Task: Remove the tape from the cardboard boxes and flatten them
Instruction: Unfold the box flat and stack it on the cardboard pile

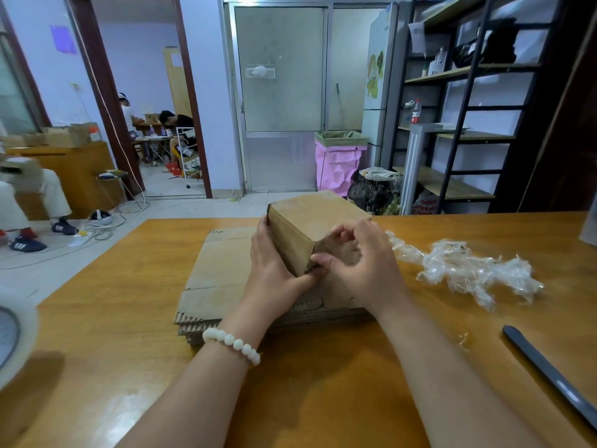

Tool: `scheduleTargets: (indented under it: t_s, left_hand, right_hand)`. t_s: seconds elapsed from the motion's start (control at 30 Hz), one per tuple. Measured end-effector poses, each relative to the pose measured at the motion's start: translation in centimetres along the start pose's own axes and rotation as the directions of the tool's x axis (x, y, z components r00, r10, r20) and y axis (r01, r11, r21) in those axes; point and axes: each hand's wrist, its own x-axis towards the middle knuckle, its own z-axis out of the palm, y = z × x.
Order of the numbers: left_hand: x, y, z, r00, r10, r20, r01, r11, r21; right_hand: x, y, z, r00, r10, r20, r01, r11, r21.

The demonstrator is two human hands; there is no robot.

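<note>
A small brown cardboard box (310, 218) stands tilted on a stack of flattened cardboard (219, 279) in the middle of the wooden table (113, 318). My left hand (274, 263) grips the box's left side, thumb at its lower near corner. My right hand (358, 263) is at the box's near right face, fingers curled and pinching at the corner edge; what they pinch is too small to tell. A heap of crumpled clear tape (465, 266) lies on the table to the right of the box.
A dark grey knife-like tool (549, 373) lies at the right front of the table. A roll of clear tape (13, 334) sits at the left edge. Beyond the table are shelves, a pink-lined bin (339, 163) and seated people.
</note>
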Motion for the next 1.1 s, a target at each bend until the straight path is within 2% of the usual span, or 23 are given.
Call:
scheduleTargets:
  t_s: [0.1,0.2,0.33,0.47,0.63,0.77,0.9,1.1]
  left_hand:
    - [0.0,-0.1,0.0,1.0,0.015,-0.001,-0.015,1.0,0.004]
    - [0.1,0.0,-0.1,1.0,0.022,0.003,-0.022,1.0,0.009]
    - [0.2,-0.1,-0.1,1.0,0.027,0.008,-0.028,0.999,0.023]
    - [0.2,-0.2,-0.2,1.0,0.018,0.024,-0.019,1.0,0.016]
    - [0.2,-0.3,-0.2,0.999,0.0,0.041,0.0,1.0,-0.003]
    - [0.1,-0.3,0.0,1.0,0.018,0.015,-0.019,1.0,0.013]
    - [-0.2,-0.2,0.1,0.999,0.033,-0.001,-0.033,0.999,0.022]
    - [-0.1,-0.3,0.2,0.999,0.028,-0.019,-0.027,0.999,0.026]
  right_hand:
    - [0.5,0.2,0.0,0.984,-0.138,-0.113,0.132,0.99,-0.055]
    - [0.5,0.3,-0.2,0.984,-0.16,-0.084,0.16,0.987,-0.006]
    - [0.4,0.0,-0.3,1.0,-0.023,0.007,0.022,0.989,0.148]
    - [0.3,-0.4,-0.6,0.995,0.1,0.026,-0.103,0.963,0.248]
    - [0.2,-1.0,-0.4,0.98,0.197,0.035,-0.197,0.918,0.343]
    - [0.1,-1.1,-0.5,0.968,0.228,0.106,-0.252,0.868,0.428]
    - [0.3,-1.3,-0.6,0.979,0.188,0.081,-0.204,0.928,0.311]
    - [0.7,-1.0,-0.4,0.958,0.283,0.053,-0.282,0.881,0.38]
